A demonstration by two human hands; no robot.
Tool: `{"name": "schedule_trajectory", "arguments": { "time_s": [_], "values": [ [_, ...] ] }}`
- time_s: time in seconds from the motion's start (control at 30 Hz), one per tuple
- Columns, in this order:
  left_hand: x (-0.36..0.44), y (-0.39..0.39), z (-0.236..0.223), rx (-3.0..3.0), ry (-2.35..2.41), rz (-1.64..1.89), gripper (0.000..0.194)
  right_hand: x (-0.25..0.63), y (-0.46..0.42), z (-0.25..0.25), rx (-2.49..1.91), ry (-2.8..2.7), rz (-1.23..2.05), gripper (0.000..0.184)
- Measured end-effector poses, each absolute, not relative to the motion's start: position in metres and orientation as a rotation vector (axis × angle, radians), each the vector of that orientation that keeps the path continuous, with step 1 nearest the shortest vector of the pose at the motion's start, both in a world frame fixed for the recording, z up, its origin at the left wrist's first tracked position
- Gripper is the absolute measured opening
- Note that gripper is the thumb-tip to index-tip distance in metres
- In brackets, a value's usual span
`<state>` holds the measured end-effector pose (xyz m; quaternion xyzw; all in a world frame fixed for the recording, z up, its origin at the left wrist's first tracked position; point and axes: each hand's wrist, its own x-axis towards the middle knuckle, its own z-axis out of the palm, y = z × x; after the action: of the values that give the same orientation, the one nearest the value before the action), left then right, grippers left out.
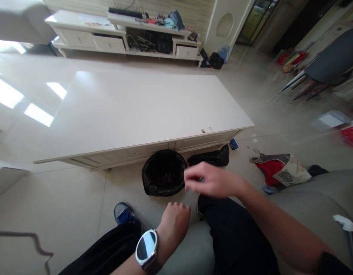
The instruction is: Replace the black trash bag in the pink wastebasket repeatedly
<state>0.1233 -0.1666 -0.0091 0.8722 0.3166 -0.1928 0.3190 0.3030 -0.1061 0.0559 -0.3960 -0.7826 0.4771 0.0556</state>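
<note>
By a white table (142,110), an open black-lined bin (147,183) stands on the floor; nearer, the left hand (175,221) is curled, fingertips hidden, grip unclear; rightward, the blurred right hand (211,179) has bent fingers, any hold untellable; a low swing could snag the liner, tipping the bin

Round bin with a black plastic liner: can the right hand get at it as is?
Likely yes: the bare right hand overlaps the edge of the bin in this view, and nothing visible blocks its open top. How far apart they are is unclear.
</note>
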Motion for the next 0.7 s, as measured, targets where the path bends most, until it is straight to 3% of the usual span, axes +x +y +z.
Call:
{"name": "schedule_trajectory", "arguments": {
  "time_s": [0.07, 0.1, 0.23, 0.37, 0.53, 0.7],
  "values": [
    [0.127, -0.17, -0.007, 2.239, 0.826, -0.612, 0.034, 0.339, -0.067, 0.0, -1.879, -2.406, 0.687, 0.03],
    [0.13, -0.172, -0.007, 2.209, 0.806, -0.661, 0.035, 0.354, -0.051, -0.034, -2.103, -2.51, 0.514, 0.03],
    [0.141, -0.184, -0.028, 2.097, 0.73, -0.703, 0.037, 0.391, -0.026, -0.169, -2.25, -2.713, 0.769, 0.027],
    [0.142, -0.205, -0.075, 2.057, 0.693, -0.662, 0.04, 0.4, -0.026, -0.262, -2.312, -2.818, 0.953, 0.028],
    [0.136, -0.227, -0.104, 2.12, 0.789, -0.537, 0.039, 0.403, -0.011, -0.331, -2.347, -2.861, 1.063, 0.037],
    [0.144, -0.219, -0.097, 2.131, 0.758, -0.551, 0.039, 0.414, -0.017, -0.361, -2.455, -2.82, 1.149, 0.035]
  ]
}}
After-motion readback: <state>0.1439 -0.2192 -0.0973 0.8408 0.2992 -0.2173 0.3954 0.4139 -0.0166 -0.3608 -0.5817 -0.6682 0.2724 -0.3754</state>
